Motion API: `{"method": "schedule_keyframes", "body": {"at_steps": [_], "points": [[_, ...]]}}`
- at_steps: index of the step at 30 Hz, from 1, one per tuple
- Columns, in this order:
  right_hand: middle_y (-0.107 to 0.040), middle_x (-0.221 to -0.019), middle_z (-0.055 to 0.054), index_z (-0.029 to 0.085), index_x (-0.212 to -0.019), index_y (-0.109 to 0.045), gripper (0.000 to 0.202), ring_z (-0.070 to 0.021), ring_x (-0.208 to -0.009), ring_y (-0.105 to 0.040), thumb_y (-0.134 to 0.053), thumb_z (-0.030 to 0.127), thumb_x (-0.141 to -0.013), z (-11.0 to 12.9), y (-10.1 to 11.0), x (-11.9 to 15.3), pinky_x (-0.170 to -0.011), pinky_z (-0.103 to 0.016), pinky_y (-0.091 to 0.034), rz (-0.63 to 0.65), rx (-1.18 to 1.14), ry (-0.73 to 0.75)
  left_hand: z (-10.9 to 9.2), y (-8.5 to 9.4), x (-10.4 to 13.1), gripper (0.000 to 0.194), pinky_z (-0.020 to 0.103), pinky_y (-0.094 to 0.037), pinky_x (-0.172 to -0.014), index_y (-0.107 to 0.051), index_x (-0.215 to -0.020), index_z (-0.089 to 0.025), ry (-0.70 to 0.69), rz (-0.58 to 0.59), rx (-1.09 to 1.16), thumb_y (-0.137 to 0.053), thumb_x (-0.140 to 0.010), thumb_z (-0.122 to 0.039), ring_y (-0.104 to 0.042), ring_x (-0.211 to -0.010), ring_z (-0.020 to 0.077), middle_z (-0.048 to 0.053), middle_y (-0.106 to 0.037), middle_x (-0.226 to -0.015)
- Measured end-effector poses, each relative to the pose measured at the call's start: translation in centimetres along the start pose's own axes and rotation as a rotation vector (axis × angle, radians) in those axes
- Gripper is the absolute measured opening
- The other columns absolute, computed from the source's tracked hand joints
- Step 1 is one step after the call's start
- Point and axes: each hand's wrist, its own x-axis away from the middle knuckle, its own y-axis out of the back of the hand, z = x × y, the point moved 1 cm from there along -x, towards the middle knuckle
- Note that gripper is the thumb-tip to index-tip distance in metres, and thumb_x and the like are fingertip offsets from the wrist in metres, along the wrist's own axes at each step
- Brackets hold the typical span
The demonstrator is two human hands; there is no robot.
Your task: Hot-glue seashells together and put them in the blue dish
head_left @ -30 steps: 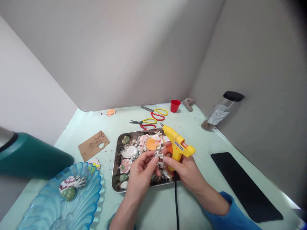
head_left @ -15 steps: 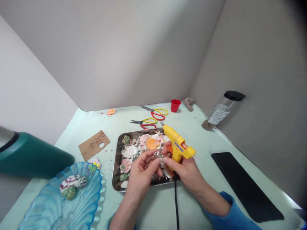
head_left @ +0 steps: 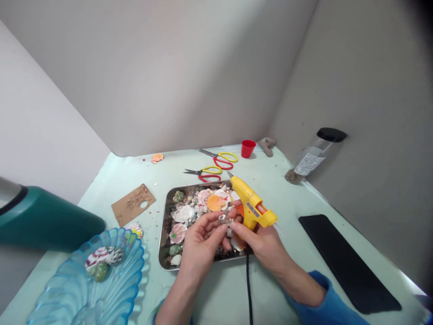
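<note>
A small, pale shell piece (head_left: 224, 220) is pinched between the fingertips of my left hand (head_left: 203, 239); its exact shape is too small to make out. My right hand (head_left: 265, 241) holds a yellow glue gun (head_left: 248, 198), nozzle pointing away and up to the left, and its thumb meets the same shell piece. From the gun's handle a black cord (head_left: 249, 284) runs down towards me. Both hands hover over a metal tray (head_left: 163, 241) full of shells, hiding part of its contents. An orange shell (head_left: 215, 202) and a white shell (head_left: 187, 212) show inside it.
Two pairs of scissors (head_left: 206, 171) and a red cup (head_left: 248, 149) stand behind the tray. To the left are a brown board (head_left: 133, 205), a blue shell-shaped dish (head_left: 67, 289) and a green bottle (head_left: 50, 219). A black slab (head_left: 348, 264) and a clear jar (head_left: 313, 155) occupy the right.
The shell piece has turned slightly between my fingertips. The glue gun has shifted very slightly to the right; everything else stays where it was.
</note>
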Motion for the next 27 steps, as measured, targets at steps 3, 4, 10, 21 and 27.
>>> {"method": "schedule_keyframes", "body": {"at_steps": [3, 4, 10, 21, 27], "points": [[-0.058, -0.085, 0.000, 0.021, -0.098, -0.058, 0.024, -0.0106, -0.059, -0.052, -0.067, 0.033, -0.079, 0.01, -0.04, 0.03, -0.053, -0.025, -0.044, -0.001, 0.014, -0.021, 0.02, 0.01, -0.07, 0.034, 0.020, -0.046, -0.049, -0.064, -0.095, -0.012, -0.001, -0.007, 0.017, -0.077, -0.068, -0.027, -0.057, -0.044, 0.0087, -0.003, -0.064, -0.055], [-0.058, -0.084, 0.000, 0.021, -0.098, -0.059, 0.024, -0.0105, -0.059, -0.051, -0.067, 0.033, -0.079, 0.04, -0.05, 0.05, -0.053, -0.025, -0.044, 0.000, 0.019, -0.023, 0.01, -0.01, -0.07, 0.034, 0.020, -0.046, -0.049, -0.064, -0.095, -0.012, 0.000, -0.009, 0.022, -0.077, -0.068, -0.027, -0.057, -0.044, 0.0086, -0.002, -0.065, -0.056], [-0.060, -0.086, -0.001, 0.021, -0.097, -0.060, 0.020, -0.0138, -0.069, -0.057, -0.065, 0.031, -0.081, 0.07, 0.12, 0.05, -0.059, -0.027, -0.048, 0.011, 0.039, 0.020, -0.07, -0.17, 0.08, 0.032, 0.021, -0.048, -0.051, -0.065, -0.094, -0.012, -0.009, -0.008, 0.018, -0.077, -0.068, -0.026, -0.058, -0.046, 0.0082, -0.001, -0.067, -0.062], [-0.058, -0.087, -0.001, 0.021, -0.100, -0.058, 0.020, -0.0107, -0.059, -0.053, -0.063, 0.029, -0.082, 0.26, -0.06, 0.19, -0.050, -0.024, -0.044, 0.015, 0.032, 0.042, -0.18, -0.04, 0.23, 0.028, 0.021, -0.049, -0.054, -0.066, -0.097, -0.013, -0.062, 0.009, -0.043, -0.073, -0.074, -0.028, -0.059, -0.049, 0.0091, -0.002, -0.065, -0.062], [-0.060, -0.085, -0.002, 0.020, -0.096, -0.060, 0.017, -0.0115, -0.061, -0.054, -0.064, 0.028, -0.081, 0.42, -0.13, 0.09, -0.051, -0.024, -0.045, 0.018, 0.025, 0.022, -0.28, -0.18, 0.26, 0.026, 0.022, -0.048, -0.053, -0.068, -0.094, -0.014, -0.077, -0.032, -0.070, -0.073, -0.074, -0.030, -0.058, -0.049, 0.0096, -0.002, -0.065, -0.059]]}}
